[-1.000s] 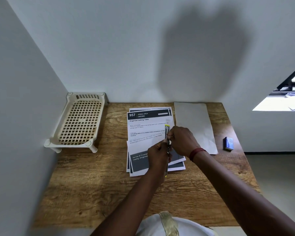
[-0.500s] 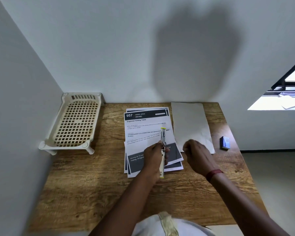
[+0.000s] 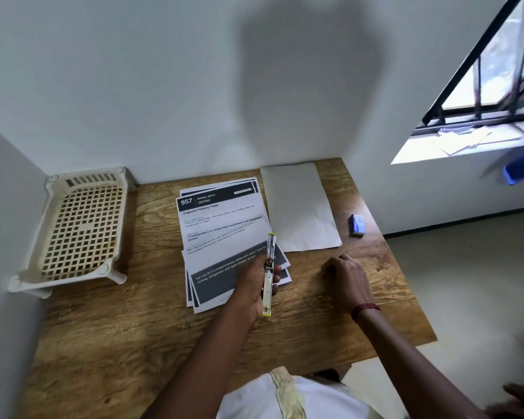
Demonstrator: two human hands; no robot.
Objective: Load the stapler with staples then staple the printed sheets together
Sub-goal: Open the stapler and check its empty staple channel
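Note:
My left hand (image 3: 254, 285) grips a slim stapler (image 3: 269, 273) with yellow-green ends, held lengthwise above the lower right corner of the printed sheets (image 3: 221, 228). The sheets lie fanned in the middle of the wooden table (image 3: 127, 334), headed "957". My right hand (image 3: 345, 278) rests on the wood right of the sheets, fingers curled, with a red thread on the wrist; I see nothing in it. A small blue staple box (image 3: 357, 225) sits near the table's right edge.
A blank white sheet (image 3: 300, 207) lies beside the printed ones at the back right. A cream plastic lattice rack (image 3: 79, 228) stands in the left corner against the walls. A barred window (image 3: 490, 86) and its sill with papers are on the right.
My right hand has let go of the stapler and moved right, down onto the table. The left hand keeps the stapler and has drawn it slightly nearer. The view has tilted.

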